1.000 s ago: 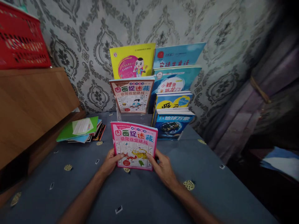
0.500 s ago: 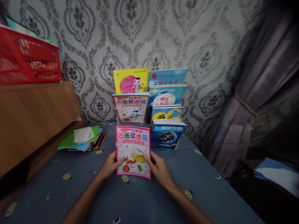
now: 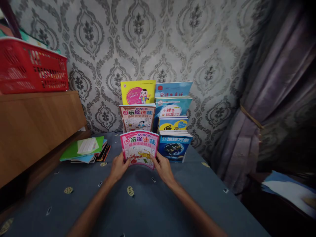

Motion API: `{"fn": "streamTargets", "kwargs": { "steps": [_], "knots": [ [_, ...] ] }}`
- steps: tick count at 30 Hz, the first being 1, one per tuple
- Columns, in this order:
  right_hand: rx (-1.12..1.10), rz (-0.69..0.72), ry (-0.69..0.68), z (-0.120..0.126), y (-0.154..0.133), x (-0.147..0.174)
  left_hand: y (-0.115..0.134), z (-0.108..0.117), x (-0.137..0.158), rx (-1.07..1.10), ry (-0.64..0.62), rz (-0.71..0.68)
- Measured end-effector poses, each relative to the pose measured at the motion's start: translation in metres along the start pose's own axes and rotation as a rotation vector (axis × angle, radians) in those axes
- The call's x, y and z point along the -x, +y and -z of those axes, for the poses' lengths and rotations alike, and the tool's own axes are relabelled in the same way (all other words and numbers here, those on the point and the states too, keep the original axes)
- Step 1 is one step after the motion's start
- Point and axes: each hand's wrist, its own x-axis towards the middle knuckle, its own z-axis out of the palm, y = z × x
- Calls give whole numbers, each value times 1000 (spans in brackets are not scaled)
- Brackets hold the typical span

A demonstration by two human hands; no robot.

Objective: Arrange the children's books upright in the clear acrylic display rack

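Observation:
A pink picture book (image 3: 139,148) with a fox and a tiger on its cover is held between both my hands. My left hand (image 3: 119,167) grips its lower left edge, thumb on the cover. At the lower right edge, my right hand (image 3: 163,167) pinches it the same way. The book bows slightly, its bottom above the cloth. Just behind it stands a brown-bordered picture book (image 3: 138,115), partly covered, and behind that a yellow book (image 3: 138,86). To the right, a dark blue book with a globe (image 3: 173,148) fronts another upright row.
In the right row, a yellow-and-blue book (image 3: 172,124) and light blue books (image 3: 172,107) stand in tiers. A stack of booklets (image 3: 84,146) lies at left beside a wooden cabinet (image 3: 39,128) bearing a red basket (image 3: 37,65). A grey curtain (image 3: 249,131) hangs at right.
Both hands have moved the pink book up and away from me, closer to the brown-bordered book. It now tilts back more and curves. The view has shifted a little.

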Motion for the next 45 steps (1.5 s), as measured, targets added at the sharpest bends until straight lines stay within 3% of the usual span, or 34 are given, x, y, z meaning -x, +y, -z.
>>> {"fn": "streamTargets", "kwargs": {
  "steps": [5, 9, 13, 16, 19, 22, 26, 31, 37, 42, 45],
  "knots": [
    [41, -1, -7, -9, 17, 8, -20, -7, 10, -47, -49, 40],
    [57, 4, -5, -12, 19, 11, -27, -10, 15, 32, 4, 58],
    [61, 27, -47, 0, 15, -1, -20, -10, 13, 105, 83, 64],
    [47, 67, -190, 17, 12, -19, -11, -5, 6, -46, 104, 33],
    [14, -31, -388, 33, 7, -38, -1, 5, -8, -276, 8, -35],
    [-10, -162, -497, 40, 2, -52, 8, 19, -28, -389, -172, -97],
    [20, -195, -527, 42, -8, -65, 21, 37, -53, -426, -406, -120],
    [110, -167, -491, 44, -27, -75, 34, 45, -70, -518, -456, -83],
    [219, -105, -407, 48, -44, -77, 49, 45, -71, -652, -346, -84],
    [342, 134, -136, 53, -50, -78, 64, 41, -66, -603, -43, -235],
    [253, 211, -16, 53, -49, -79, 69, 37, -63, -533, 121, -338]
  ]
}}
